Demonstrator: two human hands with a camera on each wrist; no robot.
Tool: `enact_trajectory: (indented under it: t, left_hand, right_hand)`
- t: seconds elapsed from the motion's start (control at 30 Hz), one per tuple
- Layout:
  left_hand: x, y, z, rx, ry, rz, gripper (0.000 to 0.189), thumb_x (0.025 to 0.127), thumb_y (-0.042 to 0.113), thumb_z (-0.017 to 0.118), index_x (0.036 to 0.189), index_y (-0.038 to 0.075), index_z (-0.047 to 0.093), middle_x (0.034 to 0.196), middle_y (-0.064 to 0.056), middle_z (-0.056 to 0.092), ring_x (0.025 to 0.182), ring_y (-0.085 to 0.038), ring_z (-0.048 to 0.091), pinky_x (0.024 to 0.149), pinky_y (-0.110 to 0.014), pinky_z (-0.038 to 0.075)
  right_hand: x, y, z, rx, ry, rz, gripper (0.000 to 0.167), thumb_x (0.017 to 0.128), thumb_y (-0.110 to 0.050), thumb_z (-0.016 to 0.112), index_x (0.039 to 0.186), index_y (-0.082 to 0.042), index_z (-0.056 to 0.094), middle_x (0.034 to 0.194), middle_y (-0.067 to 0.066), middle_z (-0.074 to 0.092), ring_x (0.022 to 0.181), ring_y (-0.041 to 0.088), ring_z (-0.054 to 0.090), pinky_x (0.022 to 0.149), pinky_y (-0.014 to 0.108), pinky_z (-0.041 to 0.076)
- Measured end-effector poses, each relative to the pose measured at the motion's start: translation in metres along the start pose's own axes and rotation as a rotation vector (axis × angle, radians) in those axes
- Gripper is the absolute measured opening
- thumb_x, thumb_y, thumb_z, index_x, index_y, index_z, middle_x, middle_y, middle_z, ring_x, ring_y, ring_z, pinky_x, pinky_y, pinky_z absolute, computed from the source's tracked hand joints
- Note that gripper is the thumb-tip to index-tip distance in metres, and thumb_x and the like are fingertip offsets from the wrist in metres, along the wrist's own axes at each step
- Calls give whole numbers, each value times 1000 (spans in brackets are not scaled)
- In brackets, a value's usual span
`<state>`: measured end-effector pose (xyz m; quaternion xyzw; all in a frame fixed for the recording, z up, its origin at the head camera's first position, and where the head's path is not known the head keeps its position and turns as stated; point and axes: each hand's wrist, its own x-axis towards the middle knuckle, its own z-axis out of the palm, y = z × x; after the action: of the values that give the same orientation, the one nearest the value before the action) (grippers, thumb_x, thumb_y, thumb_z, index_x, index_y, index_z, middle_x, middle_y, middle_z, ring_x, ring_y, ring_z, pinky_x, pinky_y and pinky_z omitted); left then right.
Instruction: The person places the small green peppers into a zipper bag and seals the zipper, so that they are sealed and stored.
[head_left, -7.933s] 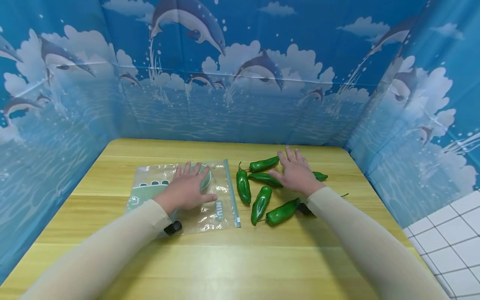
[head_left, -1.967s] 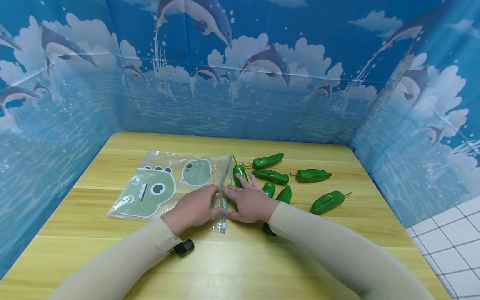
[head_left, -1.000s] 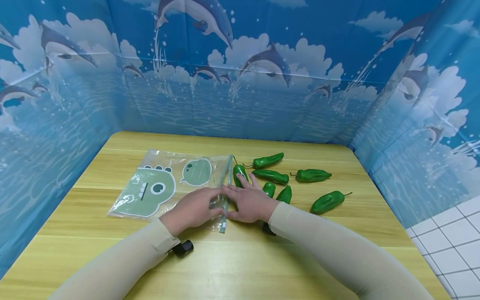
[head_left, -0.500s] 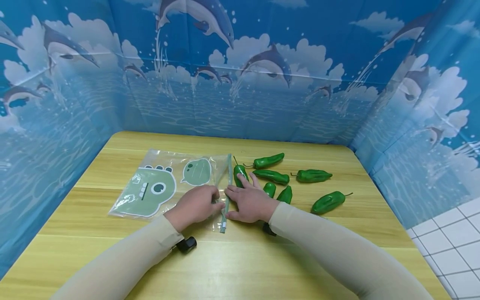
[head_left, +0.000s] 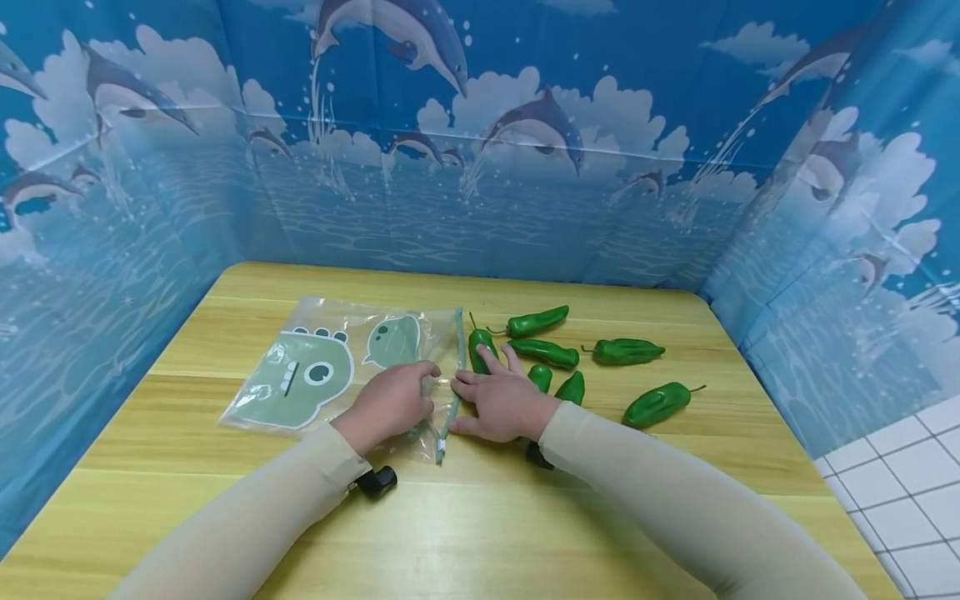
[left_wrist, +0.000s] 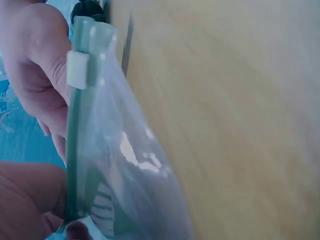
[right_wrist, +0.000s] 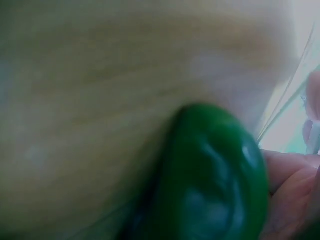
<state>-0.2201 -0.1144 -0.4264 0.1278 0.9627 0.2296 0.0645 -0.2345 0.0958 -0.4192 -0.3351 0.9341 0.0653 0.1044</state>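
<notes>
- On the left of the bench (head_left: 465, 533), the clear bag (head_left: 348, 354) lies with its mouth toward the right, a green monster (head_left: 303, 383) printed on it.
- At the bag's mouth, the left hand (head_left: 386, 406) pinches the edge between thumb and fingers.
- Along that mouth runs a green strip (head_left: 460, 342), with a white slider (head_left: 441, 446) at its near end.
- Just beside the strip, the right hand (head_left: 504, 404) is spread, fingertips at the strip.
- Beyond its fingers, one pepper (head_left: 480, 343) is partly covered.
- Around and right of that hand lie six more peppers (head_left: 543, 352), two partly hidden by it.
- At far right, white tiles (head_left: 900, 492) show below the blue curtain (head_left: 480, 217).
</notes>
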Motion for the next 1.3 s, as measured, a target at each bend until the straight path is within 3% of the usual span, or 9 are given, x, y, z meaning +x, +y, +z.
enact_trajectory:
  t: [0.1, 0.3, 0.4, 0.57, 0.8, 0.97, 1.07, 1.2, 1.3]
  left_hand:
    - [0, -4, 0, 22, -6, -1, 59, 90, 16, 67, 148, 13, 60, 144, -12, 65, 121, -28, 65, 101, -48, 56]
    - [-2, -9, 1, 76, -17, -13, 79, 88, 43, 78, 152, 4, 54, 143, -16, 60, 113, -30, 67, 101, -50, 57]
    - [-2, -10, 0, 98, 1, -10, 89, 83, 52, 83, 152, 3, 54, 146, -16, 59, 122, -33, 65, 104, -52, 55]
    - [-4, -12, -1, 112, 18, -13, 106, 78, 54, 88, 157, 0, 45, 158, -18, 51, 140, -40, 54, 114, -58, 48]
    - [-8, -18, -4, 60, -10, -19, 122, 75, 52, 90, 164, -4, 27, 166, -21, 39, 148, -41, 46, 119, -53, 44]
    - [-9, -22, -8, 64, -37, -23, 127, 75, 56, 89, 165, -5, 22, 169, -21, 34, 153, -40, 39, 123, -53, 40]
    - [-10, -23, -9, 81, -46, -34, 130, 74, 60, 88, 165, -6, 22, 169, -21, 34, 154, -42, 37, 123, -59, 38]
    - [-10, -22, -9, 105, -61, -62, 132, 74, 65, 86, 166, -3, 20, 171, -18, 31, 155, -49, 32, 119, -70, 35]
    - [-10, -20, -10, 104, -69, -75, 134, 74, 67, 85, 167, -2, 18, 173, -18, 26, 155, -53, 29, 119, -71, 35]
  right_hand:
    - [-1, 1, -1, 4, -2, 2, 75, 103, -74, 39, 163, -29, 42, 170, -9, 36, 164, 41, 6, 127, 72, 0]
    - [-1, 2, -5, 16, 2, 2, 70, 106, -69, 35, 161, -28, 45, 169, -6, 39, 163, 45, 7, 127, 73, 1]
    - [-1, 2, -6, 11, 27, 3, 66, 107, -67, 37, 158, -28, 51, 167, -4, 43, 163, 46, 10, 126, 74, 2]
    - [2, 4, -5, -1, 74, 8, 60, 106, -67, 42, 149, -30, 62, 163, 0, 50, 162, 46, 15, 126, 75, 3]
    - [6, 3, -7, 13, 106, 10, 54, 104, -66, 47, 136, -31, 73, 155, 1, 59, 160, 46, 22, 126, 75, 2]
    - [8, 0, -6, 25, 133, 31, 50, 102, -68, 52, 121, -30, 79, 134, -7, 73, 159, 44, 27, 127, 74, 2]
    - [10, -1, -5, 11, 147, 57, 48, 100, -70, 53, 112, -30, 78, 123, -11, 77, 159, 41, 31, 128, 72, 2]
    - [12, -2, -4, -28, 146, 96, 57, 101, -72, 47, 124, -29, 77, 131, -10, 75, 158, 39, 32, 128, 71, 2]
    - [13, -2, -4, -47, 125, 124, 63, 102, -73, 43, 138, -30, 72, 142, -8, 69, 159, 39, 30, 128, 71, 1]
